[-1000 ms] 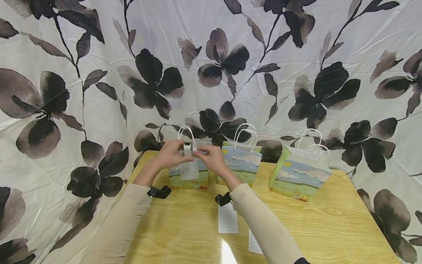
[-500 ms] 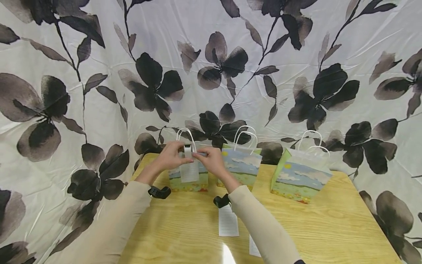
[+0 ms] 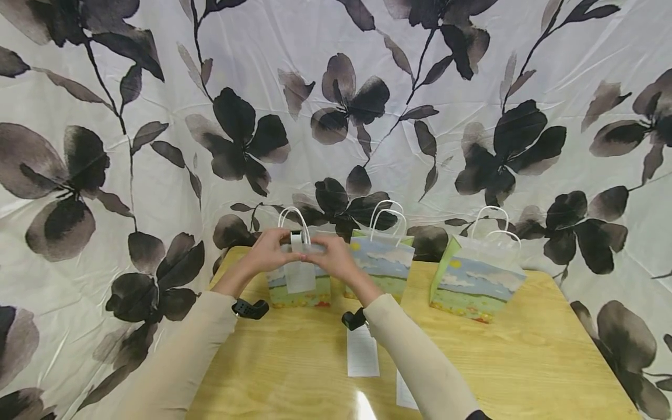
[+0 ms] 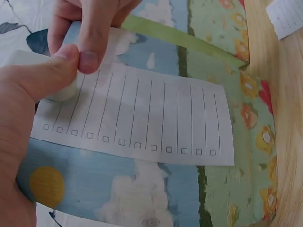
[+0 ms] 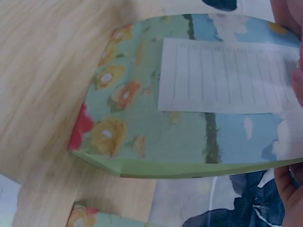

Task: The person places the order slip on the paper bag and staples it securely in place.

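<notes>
A paper gift bag [image 3: 323, 291] with a painted sky and flower field stands at the table's left, two white handles up. Against its front lies a lined white sheet with small checkboxes [image 4: 142, 118]. My left hand [image 3: 266, 256] grips a small white rounded object [image 4: 66, 90] with a dark end, over the sheet's top edge at the bag's rim; its exact kind is unclear. My right hand [image 3: 336, 256] pinches the bag's top and the sheet, thumb in front, fingers behind. Both thumb tips meet in the head view. The sheet's upper end is partly covered.
Two matching gift bags stand to the right, a middle one [image 3: 385, 262] and a far one [image 3: 478, 286]. Lined sheets lie on the wooden table [image 3: 504, 361]: one sheet [image 3: 363, 353] in the middle, another [image 3: 405, 394] partly under the right forearm. Floral cloth [image 3: 346, 157] hangs behind.
My right thumb has moved left to the left thumb, and the right fingers now arch along the bag's rim. My left hand keeps its grip on the white object. The view shifts slightly.
</notes>
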The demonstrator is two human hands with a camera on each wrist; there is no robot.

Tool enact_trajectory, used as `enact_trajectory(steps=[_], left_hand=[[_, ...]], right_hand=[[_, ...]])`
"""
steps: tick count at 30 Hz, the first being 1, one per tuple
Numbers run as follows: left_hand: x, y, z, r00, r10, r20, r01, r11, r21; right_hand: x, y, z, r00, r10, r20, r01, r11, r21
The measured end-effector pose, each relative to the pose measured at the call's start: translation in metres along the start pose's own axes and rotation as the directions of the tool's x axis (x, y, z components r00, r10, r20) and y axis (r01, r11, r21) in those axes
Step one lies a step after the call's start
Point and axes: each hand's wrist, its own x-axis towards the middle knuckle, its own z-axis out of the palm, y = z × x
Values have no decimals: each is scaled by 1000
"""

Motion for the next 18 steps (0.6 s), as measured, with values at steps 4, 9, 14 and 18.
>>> enact_trajectory(steps=[4, 9, 14, 18], left_hand=[[0, 0, -2, 1000, 10, 10, -10, 999, -36], [0, 3, -3, 999, 28, 43, -25, 997, -67], [1, 10, -11, 996, 51, 77, -53, 998, 19], [-2, 11, -14, 990, 58, 125, -60, 998, 17]], right_hand=[[2, 1, 3, 1000, 2, -17, -2, 1000, 10], [0, 0, 4, 1000, 26, 0, -26, 1000, 8], [2, -2, 2, 1000, -3, -5, 4, 999, 49], [3, -4, 2, 998, 36, 42, -37, 999, 19]])
